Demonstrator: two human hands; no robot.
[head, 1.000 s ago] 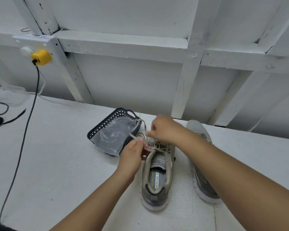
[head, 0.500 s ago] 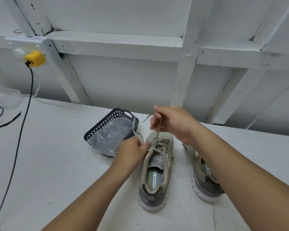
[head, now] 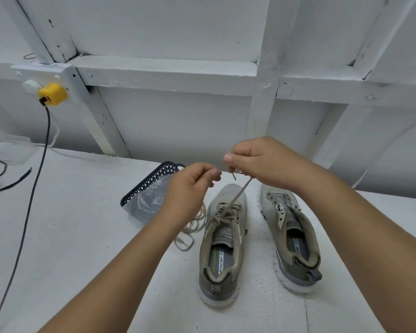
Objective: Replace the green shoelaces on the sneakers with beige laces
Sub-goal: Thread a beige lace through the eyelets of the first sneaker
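Head view: right hand (head: 262,164) pinches the beige lace (head: 238,195) taut above the left sneaker (head: 222,246). Left hand (head: 190,188), fingers curled, pinches its other strand; the right sneaker (head: 291,239) stands unlaced on the bench (head: 70,236).

Both hands rose from the laced sneaker (head: 222,239). The left hand (head: 189,188), which had been pinching lace down at the eyelets, came up level with the right hand (head: 259,162), its grip closed just beside the right grip. The right hand lifted its end of the beige lace (head: 238,195), drawing it taut up to its grip from the eyelets below. Loose loops of lace came into view on the tabletop (head: 82,224) under the left wrist. The second sneaker (head: 291,236), earlier hidden behind the right forearm, became fully visible.
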